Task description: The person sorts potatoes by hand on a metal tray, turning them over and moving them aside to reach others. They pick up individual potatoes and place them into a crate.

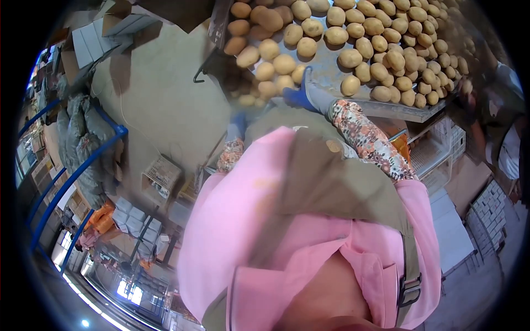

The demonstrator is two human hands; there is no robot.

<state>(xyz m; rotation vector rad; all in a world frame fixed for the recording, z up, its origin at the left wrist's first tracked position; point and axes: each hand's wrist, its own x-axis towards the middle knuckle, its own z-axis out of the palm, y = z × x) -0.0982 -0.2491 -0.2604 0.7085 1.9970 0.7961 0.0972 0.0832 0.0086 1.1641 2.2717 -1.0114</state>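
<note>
Warehouse-type hall, standing on bare concrete floor [160, 94] left of the sorting table [403, 110] and leaning over its near edge.

Seeing potatoes [359, 49] lying in one loose layer across nearly the whole table top, thinning out toward the table's left end.

Resting right hand [300, 95], blue-gloved, on the table's near edge, touching the closest potatoes. Holding it loosely spread, one digit sticking up apart from the rest; not gripping any potato as far as visible.

Hanging left hand [238, 122], also blue-gloved, just off the table's left end and below its top. Too blurred and too hidden behind the apron [331, 187] to tell whether spread or closed.

Wearing floral sleeve covers [367, 138] on both forearms.

Progress, judging only:
- Reading the table as heavily loaded, so likely looking at most of the potato handling ahead.
- Not holding or lifting any potato right now.
- Not seeing any sorted pile or filled container, so not able to size the finished share.

Surroundings:
- Spotting white plastic crates [436, 154] under the table's right end.
- Spotting grey sacks [83, 138] behind blue rails [77, 171], well left of the table.
- Spotting cardboard boxes [94, 41] far left of the table.
- Making out a blurred second person [505, 110] at the table's right end.
</note>
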